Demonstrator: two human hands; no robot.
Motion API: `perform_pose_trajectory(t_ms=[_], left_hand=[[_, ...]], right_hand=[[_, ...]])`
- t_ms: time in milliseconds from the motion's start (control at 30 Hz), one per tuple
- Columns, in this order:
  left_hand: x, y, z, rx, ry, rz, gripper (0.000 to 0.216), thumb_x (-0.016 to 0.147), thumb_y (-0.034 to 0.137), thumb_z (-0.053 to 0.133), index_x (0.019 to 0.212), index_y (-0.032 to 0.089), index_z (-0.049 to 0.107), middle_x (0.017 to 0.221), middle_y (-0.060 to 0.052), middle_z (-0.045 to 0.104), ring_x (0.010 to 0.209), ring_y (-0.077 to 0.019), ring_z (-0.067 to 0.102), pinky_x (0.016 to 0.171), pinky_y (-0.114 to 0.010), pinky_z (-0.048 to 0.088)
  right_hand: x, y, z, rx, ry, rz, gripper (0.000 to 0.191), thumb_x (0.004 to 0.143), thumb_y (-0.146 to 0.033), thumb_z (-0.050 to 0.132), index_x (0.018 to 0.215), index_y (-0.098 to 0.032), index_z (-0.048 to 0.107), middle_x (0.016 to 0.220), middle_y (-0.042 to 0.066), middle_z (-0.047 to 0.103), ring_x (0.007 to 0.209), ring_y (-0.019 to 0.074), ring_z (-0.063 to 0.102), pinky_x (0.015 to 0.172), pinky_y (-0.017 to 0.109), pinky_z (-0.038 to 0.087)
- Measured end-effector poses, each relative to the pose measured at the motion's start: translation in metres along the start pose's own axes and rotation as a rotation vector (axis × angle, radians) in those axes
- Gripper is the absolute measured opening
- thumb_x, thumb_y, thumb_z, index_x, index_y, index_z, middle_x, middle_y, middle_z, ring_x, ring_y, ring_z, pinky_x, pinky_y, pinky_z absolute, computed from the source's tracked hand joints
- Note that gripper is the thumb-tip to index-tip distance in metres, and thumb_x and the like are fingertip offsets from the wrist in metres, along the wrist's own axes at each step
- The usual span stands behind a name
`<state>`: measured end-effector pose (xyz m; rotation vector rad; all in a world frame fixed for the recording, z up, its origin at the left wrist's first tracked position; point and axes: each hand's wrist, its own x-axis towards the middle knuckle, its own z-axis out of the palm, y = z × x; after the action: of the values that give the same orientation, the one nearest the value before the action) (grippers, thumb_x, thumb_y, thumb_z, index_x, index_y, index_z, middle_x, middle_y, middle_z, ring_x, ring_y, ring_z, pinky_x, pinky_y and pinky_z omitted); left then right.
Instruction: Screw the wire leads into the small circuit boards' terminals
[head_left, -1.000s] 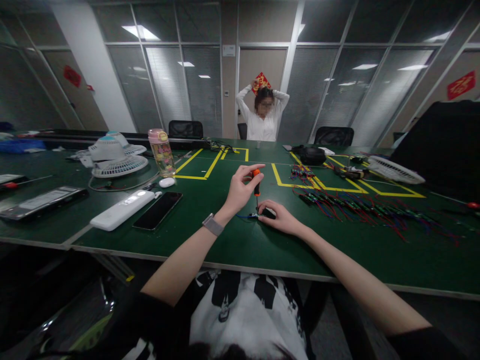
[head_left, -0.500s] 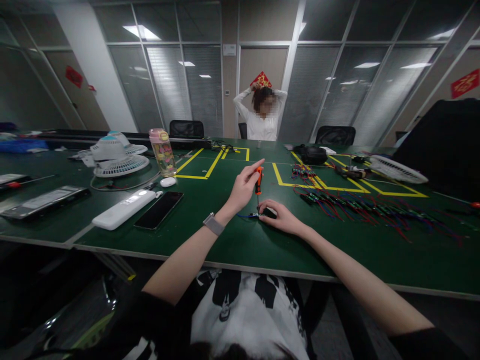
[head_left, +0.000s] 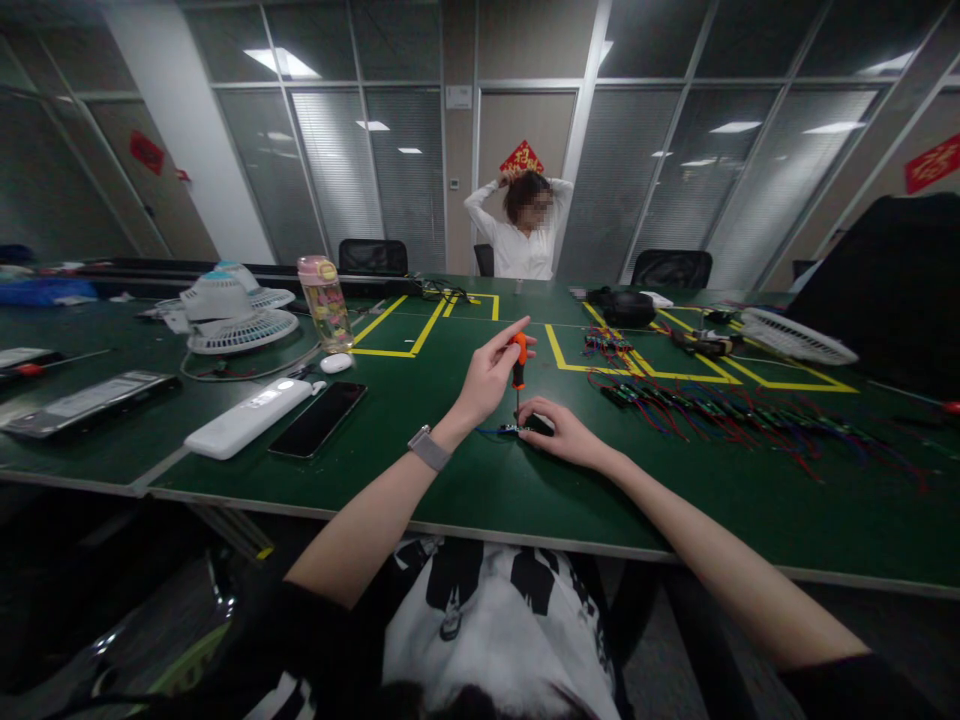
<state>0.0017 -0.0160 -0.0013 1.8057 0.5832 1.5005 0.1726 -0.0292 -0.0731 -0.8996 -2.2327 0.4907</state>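
Note:
My left hand (head_left: 489, 378) is closed around the orange and black handle of a screwdriver (head_left: 519, 372), its index finger stretched out past the handle. The screwdriver stands nearly upright, and its tip meets a small circuit board (head_left: 513, 429) on the green table. From the left of the board runs a short blue wire. My right hand (head_left: 561, 434) rests on the table, thumb and fingers closed on the right end of the board. The fingers cover that part of the board.
Many wired circuit boards (head_left: 720, 415) lie to the right. On the left are a black phone (head_left: 319, 420), a white power bank (head_left: 251, 418), a bottle (head_left: 325, 305) and white fans (head_left: 240, 320). Yellow tape (head_left: 382, 352) marks the table (head_left: 450, 500). Across it a person (head_left: 521, 245) raises both arms.
The screwdriver handle has turned and shifted slightly in my left hand. My right hand stays on the board. The person opposite has tilted their head a little.

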Motion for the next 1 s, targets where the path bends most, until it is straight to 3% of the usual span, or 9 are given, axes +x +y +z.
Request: perform_pose_trajectory(t_ms=[167, 300, 400, 567, 733, 800, 933, 1000], left_hand=[[-0.0013, 0.0007, 0.001, 0.088, 0.062, 0.038, 0.033, 0.085, 0.024, 0.057, 0.117, 0.02, 0.062, 0.1, -0.005, 0.064, 0.082, -0.0123, 0.059, 0.075, -0.023, 0.048], [-0.0028, 0.001, 0.003, 0.025, -0.013, 0.003, 0.037, 0.091, 0.021, 0.045, 0.126, 0.024, 0.056, 0.112, -0.006, 0.063, 0.094, -0.0147, 0.06, 0.08, -0.025, 0.048], [-0.0038, -0.0003, 0.005, -0.048, -0.05, -0.032, 0.04, 0.091, 0.021, 0.045, 0.13, 0.023, 0.051, 0.108, -0.006, 0.064, 0.09, -0.0153, 0.062, 0.076, -0.026, 0.05], [-0.007, 0.0012, 0.0062, 0.134, 0.04, 0.061, 0.033, 0.085, 0.028, 0.058, 0.117, 0.023, 0.062, 0.104, -0.005, 0.06, 0.09, -0.0147, 0.058, 0.079, -0.025, 0.049], [-0.0065, 0.0049, 0.0061, 0.078, -0.026, 0.048, 0.036, 0.093, 0.027, 0.042, 0.126, 0.025, 0.056, 0.113, -0.007, 0.061, 0.093, -0.0154, 0.06, 0.076, -0.026, 0.05], [-0.0055, 0.0043, 0.0057, 0.024, -0.043, 0.034, 0.037, 0.092, 0.025, 0.045, 0.127, 0.023, 0.055, 0.11, -0.007, 0.063, 0.091, -0.0153, 0.061, 0.077, -0.027, 0.05], [-0.0046, 0.0007, 0.0044, 0.117, 0.057, 0.059, 0.034, 0.084, 0.026, 0.06, 0.117, 0.021, 0.062, 0.106, -0.007, 0.062, 0.089, -0.0148, 0.06, 0.079, -0.026, 0.05], [-0.0042, -0.0005, 0.0039, 0.164, 0.092, 0.072, 0.032, 0.085, 0.029, 0.058, 0.115, 0.021, 0.063, 0.109, -0.008, 0.06, 0.093, -0.0156, 0.06, 0.079, -0.025, 0.05]], right_hand=[[-0.0001, -0.0002, -0.0002, -0.001, -0.006, -0.005, 0.006, 0.08, -0.021, 0.062, 0.086, -0.019, 0.062, 0.1, 0.007, 0.062, 0.098, 0.0215, 0.059, 0.092, 0.038, 0.044], [-0.0002, 0.0001, -0.0004, 0.004, -0.011, -0.003, 0.005, 0.081, -0.021, 0.062, 0.085, -0.02, 0.061, 0.101, 0.007, 0.062, 0.099, 0.0217, 0.059, 0.093, 0.039, 0.044], [-0.0005, 0.0015, -0.0002, 0.004, -0.007, -0.001, 0.005, 0.081, -0.022, 0.062, 0.085, -0.02, 0.061, 0.101, 0.007, 0.062, 0.099, 0.0216, 0.059, 0.093, 0.039, 0.044], [-0.0008, 0.0034, 0.0002, -0.007, -0.004, -0.006, 0.006, 0.08, -0.022, 0.062, 0.085, -0.019, 0.062, 0.101, 0.007, 0.062, 0.099, 0.0216, 0.059, 0.093, 0.039, 0.044], [-0.0005, 0.0025, -0.0006, -0.011, -0.011, -0.012, 0.005, 0.08, -0.021, 0.062, 0.085, -0.019, 0.062, 0.101, 0.007, 0.062, 0.098, 0.0214, 0.059, 0.092, 0.038, 0.044], [-0.0004, 0.0025, -0.0008, -0.014, -0.011, -0.016, 0.005, 0.08, -0.022, 0.062, 0.085, -0.019, 0.062, 0.1, 0.007, 0.062, 0.099, 0.0214, 0.059, 0.092, 0.038, 0.045], [-0.0003, 0.0034, -0.0006, -0.016, -0.007, -0.028, 0.005, 0.081, -0.021, 0.062, 0.085, -0.019, 0.062, 0.1, 0.007, 0.062, 0.098, 0.0211, 0.059, 0.092, 0.038, 0.045], [-0.0002, 0.0038, -0.0003, -0.017, -0.005, -0.031, 0.005, 0.081, -0.021, 0.062, 0.085, -0.019, 0.062, 0.099, 0.007, 0.063, 0.097, 0.021, 0.059, 0.092, 0.038, 0.045]])
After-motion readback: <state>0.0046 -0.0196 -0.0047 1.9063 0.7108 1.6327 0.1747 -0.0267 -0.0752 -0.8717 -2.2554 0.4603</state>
